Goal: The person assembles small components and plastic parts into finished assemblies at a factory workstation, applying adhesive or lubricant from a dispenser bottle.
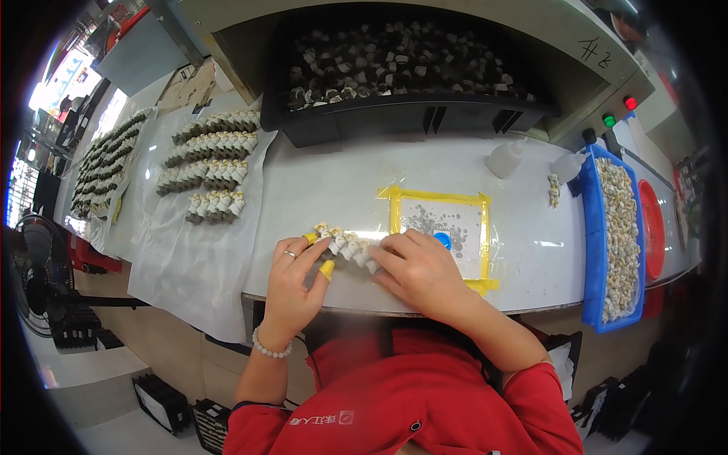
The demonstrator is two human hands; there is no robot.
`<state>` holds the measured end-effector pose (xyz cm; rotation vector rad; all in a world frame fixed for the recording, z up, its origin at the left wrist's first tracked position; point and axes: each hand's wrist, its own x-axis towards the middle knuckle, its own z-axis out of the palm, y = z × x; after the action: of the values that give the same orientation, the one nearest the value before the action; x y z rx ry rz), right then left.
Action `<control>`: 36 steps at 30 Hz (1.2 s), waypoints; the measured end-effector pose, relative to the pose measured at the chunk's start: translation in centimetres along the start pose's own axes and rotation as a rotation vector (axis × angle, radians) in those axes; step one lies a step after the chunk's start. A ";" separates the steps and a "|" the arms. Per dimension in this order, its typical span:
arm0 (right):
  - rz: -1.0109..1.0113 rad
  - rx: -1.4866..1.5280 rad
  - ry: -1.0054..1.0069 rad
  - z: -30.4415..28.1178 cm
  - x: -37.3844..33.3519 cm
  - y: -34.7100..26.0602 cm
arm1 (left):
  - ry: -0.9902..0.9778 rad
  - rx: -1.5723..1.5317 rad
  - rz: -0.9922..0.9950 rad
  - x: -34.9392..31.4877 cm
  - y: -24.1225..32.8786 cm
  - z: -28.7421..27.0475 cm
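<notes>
A short row of small white-and-grey parts with yellowish tops (349, 247) lies on the white tabletop, between my two hands. The fingers of my left hand (294, 277) close on its left end; yellow finger cots cover two of its fingertips. Around the right end curl the fingers of my right hand (421, 269), partly hiding the parts there. Just beyond that hand is a round blue cap (442, 240). It sits on a grey-spotted white sheet (470, 220) framed with yellow tape (447, 196).
Similar rows (205, 174) lie on a translucent sheet (193, 265) at left, more farther left. A black bin (409, 114) of loose parts stands behind. Two squeeze bottles (506, 158) and a blue tray (591, 258) of small pale pieces are at right, beside a red tray (651, 227).
</notes>
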<state>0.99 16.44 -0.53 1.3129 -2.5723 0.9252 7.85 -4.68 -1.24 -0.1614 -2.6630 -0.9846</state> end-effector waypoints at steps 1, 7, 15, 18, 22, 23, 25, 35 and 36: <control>0.001 0.000 -0.001 0.0 0.0 0.0 | 0.000 -0.001 0.000 0.0 0.1 0.0; -0.012 0.048 -0.006 0.2 -0.1 0.1 | -0.003 0.008 -0.008 0.3 1.2 0.3; 0.031 0.178 -0.030 0.3 0.2 0.0 | -0.094 0.292 -0.059 0.4 3.2 1.5; -0.029 0.164 -0.046 0.8 -0.1 0.6 | -0.048 0.294 -0.062 0.6 3.4 2.1; -0.056 0.190 -0.029 0.8 0.1 0.6 | -0.015 0.276 -0.103 0.6 3.3 2.6; -0.052 0.204 -0.048 0.7 0.1 0.5 | -0.023 0.262 -0.120 0.6 3.4 2.5; -0.079 0.231 -0.070 0.4 0.2 0.2 | -0.010 0.270 -0.151 0.4 3.8 2.4; -0.018 0.251 -0.041 -1.8 -2.7 -0.6 | 0.055 0.216 -0.103 0.2 3.7 4.1; 0.018 0.246 -0.007 -2.3 -3.4 -0.6 | 0.062 0.216 -0.100 0.4 3.7 4.1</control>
<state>3.12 19.86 0.41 1.3515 -2.5439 1.2769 7.31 0.79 -1.79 0.0494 -2.7186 -0.7095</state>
